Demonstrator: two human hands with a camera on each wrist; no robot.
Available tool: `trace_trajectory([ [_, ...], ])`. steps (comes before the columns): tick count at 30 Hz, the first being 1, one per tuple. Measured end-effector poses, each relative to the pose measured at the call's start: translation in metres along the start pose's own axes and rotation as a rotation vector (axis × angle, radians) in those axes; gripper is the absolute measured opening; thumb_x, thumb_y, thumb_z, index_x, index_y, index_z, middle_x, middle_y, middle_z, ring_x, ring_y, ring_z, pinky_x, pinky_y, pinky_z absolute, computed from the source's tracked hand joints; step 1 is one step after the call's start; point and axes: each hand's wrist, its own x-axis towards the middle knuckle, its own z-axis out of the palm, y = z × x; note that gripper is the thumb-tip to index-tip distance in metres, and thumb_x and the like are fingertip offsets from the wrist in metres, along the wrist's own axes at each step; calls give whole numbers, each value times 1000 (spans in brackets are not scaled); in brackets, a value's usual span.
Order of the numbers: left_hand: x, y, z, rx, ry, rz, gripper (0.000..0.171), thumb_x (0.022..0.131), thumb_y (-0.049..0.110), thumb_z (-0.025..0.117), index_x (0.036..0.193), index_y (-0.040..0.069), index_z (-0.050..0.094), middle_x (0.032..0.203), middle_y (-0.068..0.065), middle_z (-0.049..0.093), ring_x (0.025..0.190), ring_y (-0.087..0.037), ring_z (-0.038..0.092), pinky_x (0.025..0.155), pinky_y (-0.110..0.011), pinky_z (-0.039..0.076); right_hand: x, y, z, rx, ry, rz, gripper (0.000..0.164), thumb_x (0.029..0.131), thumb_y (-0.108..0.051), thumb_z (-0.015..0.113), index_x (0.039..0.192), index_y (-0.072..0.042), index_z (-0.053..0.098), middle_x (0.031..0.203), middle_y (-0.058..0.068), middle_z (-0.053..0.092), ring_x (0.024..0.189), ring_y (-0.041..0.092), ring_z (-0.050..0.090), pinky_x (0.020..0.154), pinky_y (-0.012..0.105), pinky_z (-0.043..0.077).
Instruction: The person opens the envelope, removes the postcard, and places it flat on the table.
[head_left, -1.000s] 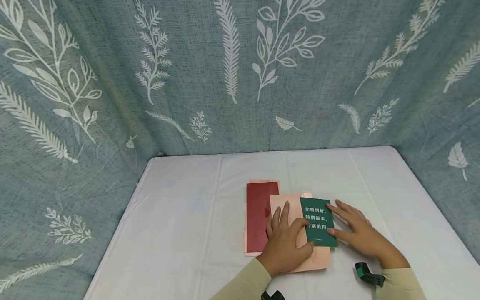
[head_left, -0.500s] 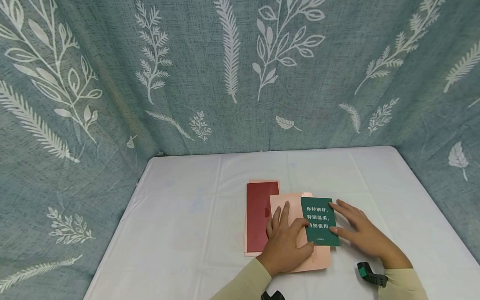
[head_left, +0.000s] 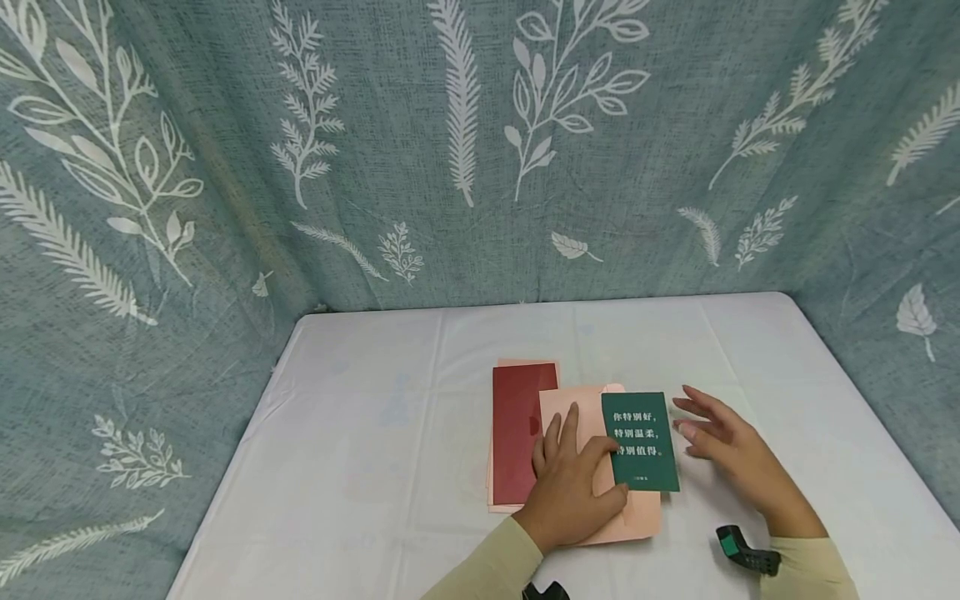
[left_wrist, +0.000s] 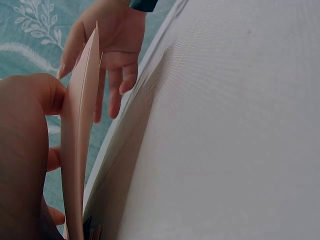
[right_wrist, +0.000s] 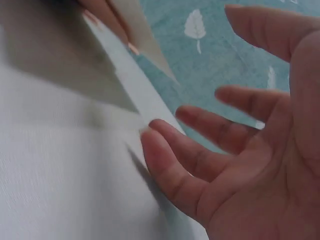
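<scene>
In the head view, a dark green card (head_left: pixel 640 442) with white Chinese characters lies partly over a pale pink envelope (head_left: pixel 637 521) and juts past its right edge. I cannot tell whether some of it is tucked inside. My left hand (head_left: pixel 573 475) presses the envelope with spread fingers, index tip and thumb at the card's left edge. The left wrist view has the pink envelope (left_wrist: pixel 80 115) edge-on against my left fingers. Off the card's right edge hovers my right hand (head_left: pixel 731 450), holding nothing, its fingers loosely bent; the right wrist view shows its bare palm (right_wrist: pixel 260 190).
A dark red envelope (head_left: pixel 521 433) lies left of the pink one, atop more pale pink paper. White cloth covers the table (head_left: pixel 360 433). Green leaf-patterned curtains (head_left: pixel 390 150) surround it at the back and sides. A black wrist device (head_left: pixel 746 552) is at my right sleeve.
My right hand has let go of the green card's right edge and drawn back to the right. The card has shifted slightly right and straightened. My left hand has stayed put.
</scene>
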Motion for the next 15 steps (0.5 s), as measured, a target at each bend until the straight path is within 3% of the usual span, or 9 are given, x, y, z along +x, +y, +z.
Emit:
trace_trajectory([
  [2,0,0,0,-2,-1,0,44,94,41,66,137,30,64,180,-14,11,162,-44,7,118,-77,9,0,-2,0,113,-1,30,69,113,-24,62,171,-4,29,160,29,48,120,1,65,87,35,62],
  [8,0,0,-1,-9,-3,-2,44,94,40,66,137,30,64,180,-14,11,162,-44,7,118,-76,8,2,-2,3,295,-3,115,67,115,-21,58,169,3,25,156,33,49,116,10,70,87,41,62],
  [15,1,1,-1,-12,-14,-13,45,94,41,66,138,30,64,180,-13,10,162,-42,6,118,-76,8,4,3,8,446,-34,151,65,114,-15,58,166,5,25,141,11,63,112,19,74,85,44,63],
])
